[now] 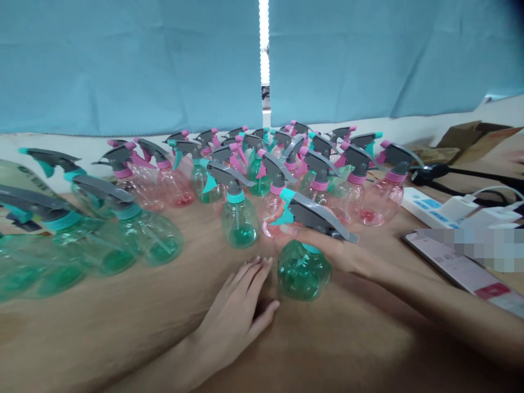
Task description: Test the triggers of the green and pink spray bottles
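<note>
In the head view, my right hand (pixel 343 252) is closed around the neck of a green spray bottle (pixel 303 275). This bottle has a grey trigger head with a turquoise nozzle, and the head partly hides my fingers. To its left, my left hand (pixel 235 305) rests palm down with the fingers stretched out, holding nothing and apart from the bottle. Just beyond my hands stand another green spray bottle (pixel 239 221) and a pink spray bottle (pixel 273 210), the latter partly covered by my right hand.
Several pink and green spray bottles crowd the back of the brown table (pixel 164 338). More green bottles (pixel 158 243) line the left side. At right are a smartphone (pixel 458 267), a white power strip (pixel 428 207) with chargers, black cables and a cardboard box (pixel 470 139). A blue curtain (pixel 123 65) hangs behind.
</note>
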The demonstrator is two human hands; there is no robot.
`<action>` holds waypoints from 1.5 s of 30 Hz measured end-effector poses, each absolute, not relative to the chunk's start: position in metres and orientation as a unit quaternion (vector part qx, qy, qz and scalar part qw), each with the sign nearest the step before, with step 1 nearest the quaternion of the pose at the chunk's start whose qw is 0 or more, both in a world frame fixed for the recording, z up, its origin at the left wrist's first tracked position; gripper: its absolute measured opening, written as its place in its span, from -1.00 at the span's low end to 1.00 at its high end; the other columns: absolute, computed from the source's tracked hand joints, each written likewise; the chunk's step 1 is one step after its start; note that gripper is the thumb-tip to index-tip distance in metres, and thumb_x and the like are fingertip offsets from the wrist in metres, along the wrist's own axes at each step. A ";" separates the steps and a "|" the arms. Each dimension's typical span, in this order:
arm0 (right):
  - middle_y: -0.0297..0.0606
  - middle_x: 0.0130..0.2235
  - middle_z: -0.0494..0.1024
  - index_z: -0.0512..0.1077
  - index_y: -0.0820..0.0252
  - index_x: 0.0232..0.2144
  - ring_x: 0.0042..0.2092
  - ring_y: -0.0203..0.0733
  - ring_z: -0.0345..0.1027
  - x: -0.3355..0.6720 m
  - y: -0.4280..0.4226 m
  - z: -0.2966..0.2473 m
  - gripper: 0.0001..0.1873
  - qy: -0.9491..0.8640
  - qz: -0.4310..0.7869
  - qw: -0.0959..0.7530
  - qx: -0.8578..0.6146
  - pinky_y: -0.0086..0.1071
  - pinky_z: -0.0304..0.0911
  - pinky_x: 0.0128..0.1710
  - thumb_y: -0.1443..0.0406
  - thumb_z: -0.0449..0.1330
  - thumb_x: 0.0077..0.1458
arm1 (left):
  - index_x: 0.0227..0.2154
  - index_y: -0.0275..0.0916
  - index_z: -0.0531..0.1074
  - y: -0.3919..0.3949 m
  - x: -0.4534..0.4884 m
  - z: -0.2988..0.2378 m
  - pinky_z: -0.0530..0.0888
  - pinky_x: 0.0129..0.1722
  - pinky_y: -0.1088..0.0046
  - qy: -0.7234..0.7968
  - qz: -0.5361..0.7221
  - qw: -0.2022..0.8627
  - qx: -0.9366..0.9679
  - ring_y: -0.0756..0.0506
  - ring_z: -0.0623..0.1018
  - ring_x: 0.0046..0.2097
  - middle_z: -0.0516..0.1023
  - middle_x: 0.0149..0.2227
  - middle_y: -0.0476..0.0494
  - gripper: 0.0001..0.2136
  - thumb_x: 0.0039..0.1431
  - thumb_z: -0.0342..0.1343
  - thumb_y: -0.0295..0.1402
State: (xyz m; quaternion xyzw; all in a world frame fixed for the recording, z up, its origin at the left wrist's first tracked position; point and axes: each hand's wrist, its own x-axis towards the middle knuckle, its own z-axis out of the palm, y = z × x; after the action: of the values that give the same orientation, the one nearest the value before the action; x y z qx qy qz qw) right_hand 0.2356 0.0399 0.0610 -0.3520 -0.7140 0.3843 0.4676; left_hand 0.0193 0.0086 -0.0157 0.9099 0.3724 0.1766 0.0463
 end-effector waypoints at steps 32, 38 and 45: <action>-0.31 -0.15 0.55 0.44 0.07 -0.19 -0.10 -0.13 0.43 0.234 0.030 0.068 -0.80 -0.701 0.364 0.477 -0.385 -0.24 0.31 -0.10 0.24 0.18 0.09 | 0.24 -0.25 0.05 0.008 0.019 -0.015 0.27 0.13 0.10 0.371 0.155 0.046 0.915 -0.26 0.28 0.21 0.28 0.21 -0.30 -0.48 0.29 -0.02 -0.22; -0.32 -0.22 0.56 0.45 0.07 -0.20 -0.21 -0.17 0.44 0.234 0.030 0.065 -0.81 -0.694 0.367 0.479 -0.393 -0.28 0.34 -0.19 0.24 0.19 0.09 | 0.23 -0.29 0.05 0.007 0.020 -0.012 0.27 0.14 0.11 0.369 0.148 0.031 0.917 -0.24 0.27 0.22 0.28 0.21 -0.30 -0.52 0.33 -0.07 -0.23; -0.32 -0.15 0.55 0.43 0.01 -0.13 -0.21 -0.18 0.45 0.236 0.033 0.050 -0.73 -0.681 0.400 0.480 -0.382 -0.31 0.35 -0.26 0.14 0.18 0.11 | 0.22 -0.31 0.07 0.007 0.020 -0.012 0.28 0.13 0.11 0.371 0.144 0.034 0.917 -0.23 0.27 0.22 0.28 0.21 -0.30 -0.52 0.32 -0.05 -0.23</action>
State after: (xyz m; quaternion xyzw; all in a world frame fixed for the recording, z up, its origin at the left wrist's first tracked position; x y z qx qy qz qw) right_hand 0.2359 0.0335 0.0495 -0.3825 -0.6806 0.4002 0.4800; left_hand 0.0202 0.0075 -0.0119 0.9165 0.3715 0.1442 0.0339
